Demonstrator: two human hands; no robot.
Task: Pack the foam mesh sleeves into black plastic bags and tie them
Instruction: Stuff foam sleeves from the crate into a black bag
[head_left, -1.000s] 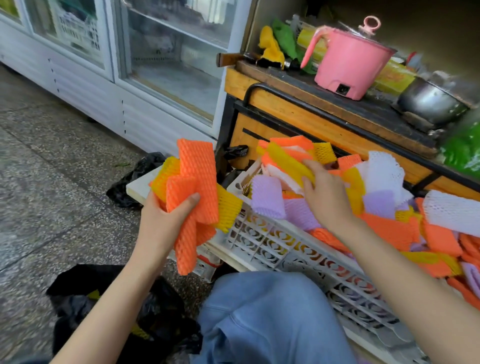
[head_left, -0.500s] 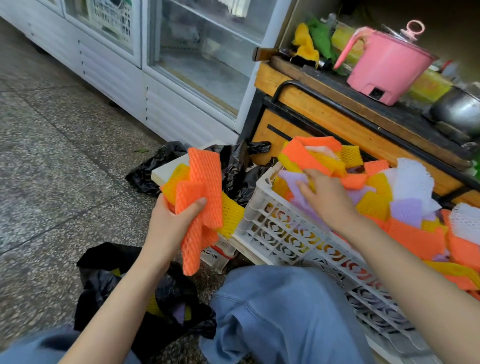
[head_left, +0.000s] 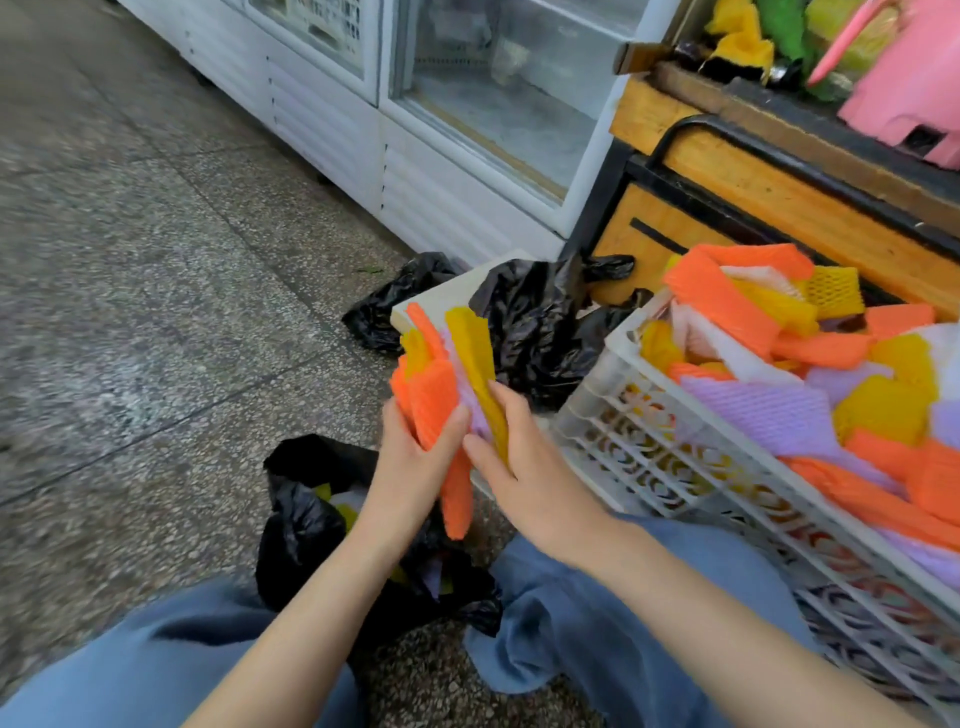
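My left hand (head_left: 415, 462) grips a bunch of orange, yellow and purple foam mesh sleeves (head_left: 441, 384) upright in front of me. My right hand (head_left: 511, 457) presses against the right side of the same bunch, its fingers lying along a yellow sleeve. Below my hands, between my knees, an open black plastic bag (head_left: 311, 525) sits on the floor with a few sleeves inside. To the right stands a white plastic crate (head_left: 623, 457) heaped with orange, yellow, purple and white sleeves (head_left: 779, 395).
More crumpled black bags (head_left: 530, 322) lie on a white board behind my hands. A glass-door fridge (head_left: 467, 104) stands at the back, and a wooden cart (head_left: 779, 197) with a pink pot (head_left: 914, 88) stands at the right. Grey stone floor (head_left: 156, 260) stretches to the left.
My right hand left the crate and came over to the bunch in my left hand, bringing purple and yellow sleeves. The view swung left and down.
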